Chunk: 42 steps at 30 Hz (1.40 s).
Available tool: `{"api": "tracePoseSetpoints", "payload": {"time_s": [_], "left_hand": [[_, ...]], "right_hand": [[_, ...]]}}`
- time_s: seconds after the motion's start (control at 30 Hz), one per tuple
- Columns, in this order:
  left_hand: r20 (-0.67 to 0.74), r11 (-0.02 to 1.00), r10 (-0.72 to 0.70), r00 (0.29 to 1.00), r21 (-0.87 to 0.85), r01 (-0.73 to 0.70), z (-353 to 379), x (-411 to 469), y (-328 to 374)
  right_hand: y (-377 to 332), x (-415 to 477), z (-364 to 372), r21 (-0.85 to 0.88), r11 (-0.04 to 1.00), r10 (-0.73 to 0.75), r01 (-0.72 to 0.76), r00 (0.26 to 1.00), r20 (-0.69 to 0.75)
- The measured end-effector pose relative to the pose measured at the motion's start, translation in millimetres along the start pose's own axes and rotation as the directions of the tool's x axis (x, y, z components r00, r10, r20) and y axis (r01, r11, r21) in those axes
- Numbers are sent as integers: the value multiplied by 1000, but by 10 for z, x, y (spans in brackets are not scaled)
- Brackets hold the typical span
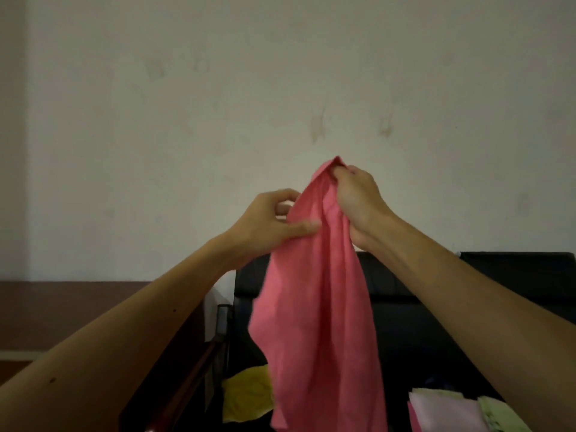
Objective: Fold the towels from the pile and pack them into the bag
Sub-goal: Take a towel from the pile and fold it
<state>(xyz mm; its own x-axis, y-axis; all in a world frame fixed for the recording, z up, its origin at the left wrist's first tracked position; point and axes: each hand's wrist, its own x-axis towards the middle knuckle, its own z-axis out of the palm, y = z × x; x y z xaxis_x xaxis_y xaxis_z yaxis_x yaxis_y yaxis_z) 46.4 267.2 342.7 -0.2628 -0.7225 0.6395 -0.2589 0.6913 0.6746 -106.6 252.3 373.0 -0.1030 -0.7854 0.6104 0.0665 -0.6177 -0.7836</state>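
One pink towel (314, 307) hangs raised; left hand (268, 226) pinches its edge, right hand (355, 201) fingers (343, 174) grip its top. One yellow towel (246, 397) lies below, partly hidden.

No words, numbers or signs can be read here. The pink towel (314, 307) is plain cloth with no label showing. The wall (218, 88) has only faint marks, not letters.
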Motion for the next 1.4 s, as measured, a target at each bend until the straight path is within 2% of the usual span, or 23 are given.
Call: {"api": "tracePoseSetpoints", "payload": {"time_s": [0.03,0.07,0.1,0.13,0.17,0.2,0.23,0.27,0.33,0.43,0.53,0.6,0.67,0.73,0.83,0.93,1.0,1.07,1.13,1.27,1.4], "left_hand": [[83,1000,-17,996,-9,17,50,-57,22],[164,999,-43,986,-21,47,108,-106,2],[228,996,-69,971,-37,80,151,-143,-11],[276,990,-103,955,-59,124,186,-199,-50],[320,979,-152,935,-82,187,211,-225,-105],[353,961,-210,912,-95,258,212,-272,-154],[383,938,-276,881,-92,334,199,-335,-197],[413,916,-330,849,-76,393,176,-378,-252],[442,882,-396,805,-59,467,119,-478,-385],[433,843,-468,770,-42,536,4,-646,-548],[529,836,-457,715,-21,549,-178,-789,-730],[626,852,-440,644,63,520,-276,-852,-848],[653,860,-463,599,166,483,-344,-888,-925],[581,853,-508,636,236,466,-432,-892,-922],[426,888,-458,780,198,414,-603,-849,-840],[252,934,-282,926,-149,325,-718,-863,-879],[149,905,-212,966,-343,252,-694,-947,-964],[55,882,-275,960,-383,274,-552,-1083,-1114],[-58,862,-400,915,-364,353,-357,-1250,-1296],[-232,795,-566,791,-406,450,-71,-1623,-1536],[-250,729,-657,711,-452,514,104,-1926,-1644]], "right_hand": [[-83,-53,39,-20,1000,-22,22,999,33],[-131,-104,60,-125,987,-91,100,993,81],[-187,-138,59,-335,900,-225,280,955,193],[-209,-175,58,-566,657,-326,497,865,381],[-218,-214,61,-683,352,-319,640,768,555],[-211,-254,83,-687,124,-246,716,693,678],[-199,-301,95,-663,33,-152,748,659,736],[-199,-327,96,-656,43,-75,754,657,750],[-199,-346,62,-660,168,1,732,669,743],[-164,-245,-95,-685,280,-13,673,716,698],[-135,-158,-305,-691,424,-32,585,772,635],[-119,-134,-474,-652,562,-52,509,809,586],[-104,-118,-682,-617,671,-40,410,852,523],[-58,-96,-920,-616,718,11,324,879,476],[125,-138,-1251,-670,709,110,219,905,412],[435,-345,-1466,-685,721,174,105,929,325],[683,-587,-1511,-639,769,218,26,929,300],[942,-818,-1529,-503,859,249,-94,935,252],[1130,-1035,-1529,-305,918,312,-253,937,159],[1359,-1408,-1548,3,890,455,-456,889,43],[1535,-1668,-1532,52,854,520,-518,854,-32]]}}
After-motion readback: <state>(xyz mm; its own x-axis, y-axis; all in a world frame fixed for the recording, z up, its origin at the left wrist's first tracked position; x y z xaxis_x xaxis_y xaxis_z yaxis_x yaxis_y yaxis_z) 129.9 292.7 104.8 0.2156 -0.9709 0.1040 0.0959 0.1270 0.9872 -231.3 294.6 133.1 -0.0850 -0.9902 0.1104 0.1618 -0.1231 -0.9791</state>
